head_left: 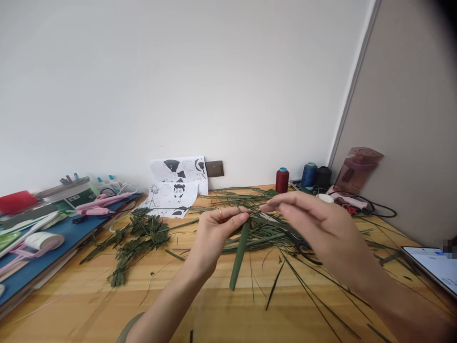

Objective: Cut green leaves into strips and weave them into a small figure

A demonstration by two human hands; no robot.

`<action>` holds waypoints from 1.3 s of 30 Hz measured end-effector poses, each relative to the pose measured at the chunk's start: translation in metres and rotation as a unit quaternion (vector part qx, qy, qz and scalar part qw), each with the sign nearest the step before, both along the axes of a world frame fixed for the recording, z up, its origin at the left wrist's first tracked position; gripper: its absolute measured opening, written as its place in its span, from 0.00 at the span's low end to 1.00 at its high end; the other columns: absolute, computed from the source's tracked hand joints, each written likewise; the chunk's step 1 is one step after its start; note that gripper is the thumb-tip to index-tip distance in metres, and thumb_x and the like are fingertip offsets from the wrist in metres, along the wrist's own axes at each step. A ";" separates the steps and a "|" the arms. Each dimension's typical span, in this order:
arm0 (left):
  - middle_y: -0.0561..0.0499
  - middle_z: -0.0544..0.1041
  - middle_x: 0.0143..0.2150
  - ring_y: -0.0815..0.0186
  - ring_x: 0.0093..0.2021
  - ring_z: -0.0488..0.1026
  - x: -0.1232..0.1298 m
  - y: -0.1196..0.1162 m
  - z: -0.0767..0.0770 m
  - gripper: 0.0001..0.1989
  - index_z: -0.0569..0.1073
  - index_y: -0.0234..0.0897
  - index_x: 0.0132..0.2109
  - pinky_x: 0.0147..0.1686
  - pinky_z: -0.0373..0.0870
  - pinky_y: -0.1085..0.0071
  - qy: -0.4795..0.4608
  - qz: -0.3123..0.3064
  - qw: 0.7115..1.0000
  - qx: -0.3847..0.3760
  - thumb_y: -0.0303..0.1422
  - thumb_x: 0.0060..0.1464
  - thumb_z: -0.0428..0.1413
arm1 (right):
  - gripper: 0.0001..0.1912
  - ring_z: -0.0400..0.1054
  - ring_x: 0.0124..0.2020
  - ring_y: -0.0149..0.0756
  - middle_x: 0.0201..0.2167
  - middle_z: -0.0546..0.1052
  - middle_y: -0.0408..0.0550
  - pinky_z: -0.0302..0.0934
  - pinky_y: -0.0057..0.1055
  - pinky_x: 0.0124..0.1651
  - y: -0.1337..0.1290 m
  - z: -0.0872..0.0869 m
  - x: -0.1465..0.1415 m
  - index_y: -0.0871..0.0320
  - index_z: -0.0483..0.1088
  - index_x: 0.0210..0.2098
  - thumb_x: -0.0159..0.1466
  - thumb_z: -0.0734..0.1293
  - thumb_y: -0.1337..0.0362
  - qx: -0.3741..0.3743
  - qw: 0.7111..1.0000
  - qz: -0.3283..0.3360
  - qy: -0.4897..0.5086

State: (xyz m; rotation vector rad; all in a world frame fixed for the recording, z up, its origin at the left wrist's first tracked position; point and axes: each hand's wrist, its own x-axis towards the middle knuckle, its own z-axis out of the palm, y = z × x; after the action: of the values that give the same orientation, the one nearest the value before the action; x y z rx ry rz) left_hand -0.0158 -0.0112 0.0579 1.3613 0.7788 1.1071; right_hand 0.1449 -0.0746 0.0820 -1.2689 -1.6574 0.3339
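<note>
My left hand [217,233], with a gold ring on one finger, is closed in a pinch on a folded green leaf strip [241,257] that hangs down toward the table. To its right, my right hand [317,224] is held with fingers stretched out toward the left fingertips, apart from them; nothing shows in it. Behind and below both hands lies a loose pile of long green leaf strips [264,240]. Black-handled scissors [303,248] rest among the strips, partly hidden by my right hand.
Braided green leaf pieces [143,233] lie left on the wooden table [171,305]. Printed drawings [178,186] lean on the wall. Red thread [282,181] and blue thread [309,175] stand at the back. Pink glue guns [103,202] are left; a tablet [433,267] is at the right edge.
</note>
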 end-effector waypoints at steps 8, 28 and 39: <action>0.55 0.72 0.23 0.73 0.24 0.66 0.003 -0.008 0.001 0.12 0.75 0.34 0.33 0.26 0.62 0.77 0.049 -0.059 0.997 -0.004 0.31 0.36 0.62 | 0.08 0.68 0.30 0.34 0.29 0.76 0.42 0.57 0.31 0.33 0.011 -0.018 -0.005 0.56 0.69 0.32 0.60 0.59 0.67 0.050 0.967 -0.063 -0.243; 0.58 0.62 0.21 0.81 0.14 0.53 0.004 -0.001 -0.007 0.07 0.69 0.34 0.33 0.13 0.45 0.81 -0.031 -0.135 0.989 -0.048 0.31 0.46 0.56 | 0.06 0.67 0.24 0.29 0.22 0.72 0.42 0.62 0.28 0.31 0.024 -0.009 0.011 0.59 0.64 0.28 0.60 0.58 0.65 -0.235 0.949 0.195 0.073; 0.55 0.70 0.19 0.82 0.13 0.54 0.001 0.000 -0.004 0.09 0.68 0.31 0.22 0.12 0.45 0.82 -0.087 -0.112 0.987 -0.077 0.29 0.37 0.62 | 0.06 0.71 0.25 0.29 0.23 0.75 0.43 0.65 0.27 0.30 0.029 -0.020 0.013 0.59 0.64 0.32 0.62 0.58 0.65 -0.246 0.872 0.363 0.218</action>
State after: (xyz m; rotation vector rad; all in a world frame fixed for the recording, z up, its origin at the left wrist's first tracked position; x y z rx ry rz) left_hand -0.0151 -0.0113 0.0537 1.1722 0.5563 0.9533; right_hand 0.1582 -0.0454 0.0617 -0.7558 -1.6308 1.4689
